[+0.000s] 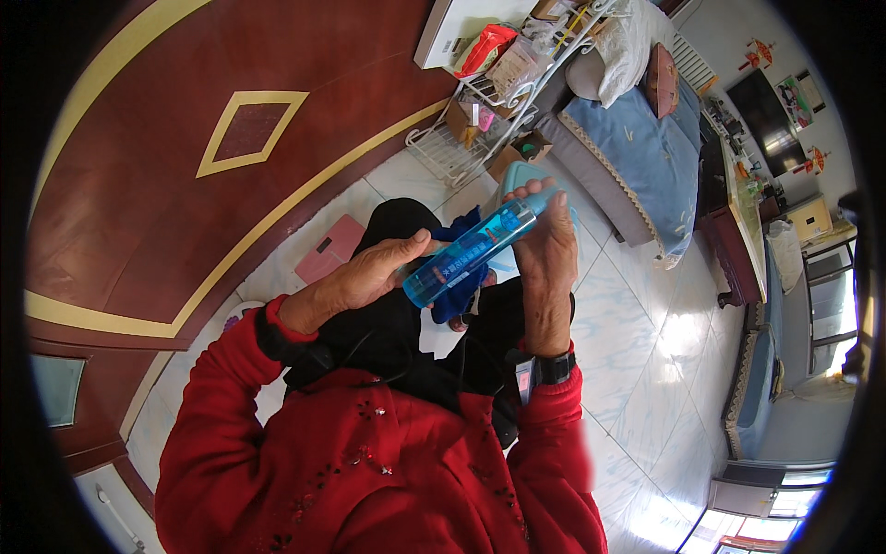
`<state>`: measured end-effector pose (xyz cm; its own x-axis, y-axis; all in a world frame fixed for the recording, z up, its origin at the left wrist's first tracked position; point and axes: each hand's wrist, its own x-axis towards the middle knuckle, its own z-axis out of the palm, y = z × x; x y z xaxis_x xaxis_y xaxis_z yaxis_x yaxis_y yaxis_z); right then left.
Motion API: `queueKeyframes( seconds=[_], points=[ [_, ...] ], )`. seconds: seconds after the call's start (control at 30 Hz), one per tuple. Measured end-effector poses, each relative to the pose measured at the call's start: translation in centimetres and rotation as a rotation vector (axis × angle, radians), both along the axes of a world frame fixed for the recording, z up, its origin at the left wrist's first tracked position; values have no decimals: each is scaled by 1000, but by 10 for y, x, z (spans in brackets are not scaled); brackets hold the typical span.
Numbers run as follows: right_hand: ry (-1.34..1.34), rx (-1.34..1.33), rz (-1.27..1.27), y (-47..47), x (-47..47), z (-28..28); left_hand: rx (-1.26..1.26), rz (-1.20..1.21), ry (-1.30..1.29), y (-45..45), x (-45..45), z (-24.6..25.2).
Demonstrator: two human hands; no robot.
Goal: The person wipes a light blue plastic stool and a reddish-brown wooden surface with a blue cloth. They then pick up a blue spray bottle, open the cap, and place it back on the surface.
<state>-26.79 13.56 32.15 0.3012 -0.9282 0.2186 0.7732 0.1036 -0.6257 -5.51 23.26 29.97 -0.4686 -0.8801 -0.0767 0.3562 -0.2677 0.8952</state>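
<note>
A translucent blue plastic bottle [467, 255] bearing printed writing lies slantwise across both hands, above the lap. My right hand [550, 249] grips its upper end, fingers behind and thumb along the pale blue cap [542, 199]. At the lower end, my left hand [377, 270] supports the base; most of its fingers are hidden behind the bottle. Under the bottle, between my knees, a dark blue cloth [453, 298] hangs in folds. Just beyond my right hand is a light blue plastic lid or container [522, 176], partly covered by the fingers.
A pink scale [331, 249] rests on the tiled floor [630, 311] to the left. Ahead, a white metal rack [443, 156] holds boxes and packets, with an open cardboard box [522, 152] beside it. A blue-covered sofa [633, 152] and a wooden table [737, 215] stand to the right.
</note>
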Motion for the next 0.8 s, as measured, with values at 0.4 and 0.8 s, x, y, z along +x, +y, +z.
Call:
queueKeyframes(
  seconds=[0.4,0.8],
  points=[
    [37,6,24,-6,2,-4,-8,-21,-7,-4,1,-8],
    [19,38,-3,-6,6,-5,-15,-18,-24,-3,1,-5]
  ],
)
